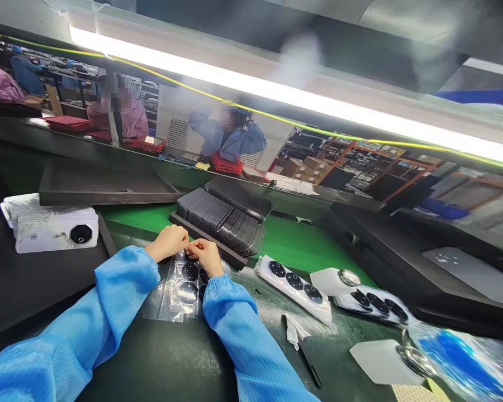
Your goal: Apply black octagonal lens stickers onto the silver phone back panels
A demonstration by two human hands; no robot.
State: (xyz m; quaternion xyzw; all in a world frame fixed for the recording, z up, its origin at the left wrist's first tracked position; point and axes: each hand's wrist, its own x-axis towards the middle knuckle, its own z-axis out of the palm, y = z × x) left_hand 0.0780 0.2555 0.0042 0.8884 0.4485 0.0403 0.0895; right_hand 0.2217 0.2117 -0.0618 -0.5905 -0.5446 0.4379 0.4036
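Note:
My left hand (pixel 170 243) and my right hand (pixel 208 257) meet at the far end of a clear plastic sheet (pixel 174 296) that carries glossy black discs (pixel 189 272) in rows. Both hands are closed, fingertips pinched together and touching or nearly so; what lies between them is too small to make out. The right hand and its blue sleeve cover part of the sheet. Just beyond the hands stands a dark tray (pixel 235 258) filled with upright stacks of thin black plates (pixel 203 209).
At left, white phone back panels (pixel 50 234) with black circles lie on a dark foam tray (pixel 37 279). To the right are a strip of black discs (pixel 293 282), white dispenser bottles (pixel 377 360), a black tool (pixel 310 363) and a black case (pixel 444 279). Co-workers sit across.

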